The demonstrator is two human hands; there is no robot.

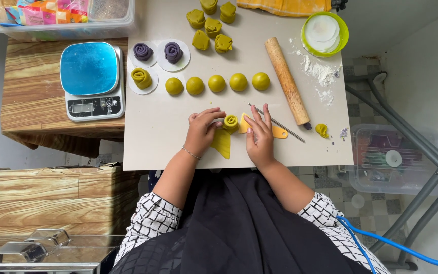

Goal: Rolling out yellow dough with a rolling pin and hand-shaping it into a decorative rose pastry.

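Both hands at frame centre, low on the beige counter. Left hand palm down, fingers curled loosely, fingertips touching the left side of a small rolled green dough spiral. Right hand flat-ish, fingers extended, pressing on the spiral's right side and lying over a yellow scraper. Neither hand is closed round anything; both just pinch or steady the roll between them. A flat green dough strip trails from the roll toward the lower edge, between the wrists.

Above the hands: a row of five green dough balls. Upper centre: a cluster of shaped green dough pieces. Left of the balls: two purple spirals and one green spiral on white paper rounds. Wooden rolling pin lies diagonally right of centre, a thin metal rod just beside it. Green bowl with white discs upper right, loose flour below it. Kitchen scale with blue top at upper left, on a wooden stand.
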